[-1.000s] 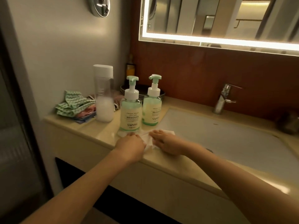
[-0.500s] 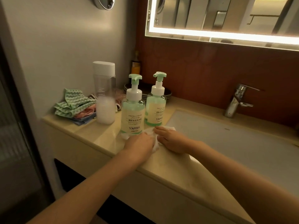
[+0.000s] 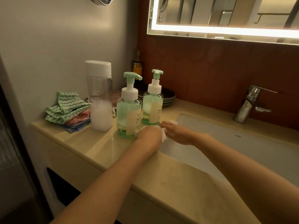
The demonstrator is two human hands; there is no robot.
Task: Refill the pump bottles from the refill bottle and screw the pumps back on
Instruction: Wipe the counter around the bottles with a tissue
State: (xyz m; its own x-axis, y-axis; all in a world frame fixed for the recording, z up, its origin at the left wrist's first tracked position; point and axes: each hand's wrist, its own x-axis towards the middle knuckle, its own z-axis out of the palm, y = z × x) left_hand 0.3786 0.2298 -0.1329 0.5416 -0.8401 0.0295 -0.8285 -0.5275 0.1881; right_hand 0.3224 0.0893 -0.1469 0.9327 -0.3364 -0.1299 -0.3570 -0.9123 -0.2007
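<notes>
Both hands press a white tissue on the counter at the foot of two pump bottles.

Head view: the left hand point(image 3: 149, 135) is curled over the crumpled tissue point(image 3: 164, 136); the right hand point(image 3: 177, 133) lies flat, fingers spread, on its right part. The nearer pump bottle point(image 3: 128, 110) and the farther pump bottle point(image 3: 152, 102) stand upright, pumps on, just behind the hands. The refill bottle point(image 3: 100, 96), capped, stands to their left, near folded cloths point(image 3: 68, 109). The sink basin point(image 3: 226, 143) lies to the right.

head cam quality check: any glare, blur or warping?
Head view: the mirror light strip is blown out; the rest is dim and warm-toned. Wide-angle warping bends the counter edge. Soft overall: pump bottle label only partly legible, white tissue lacks detail.
</notes>
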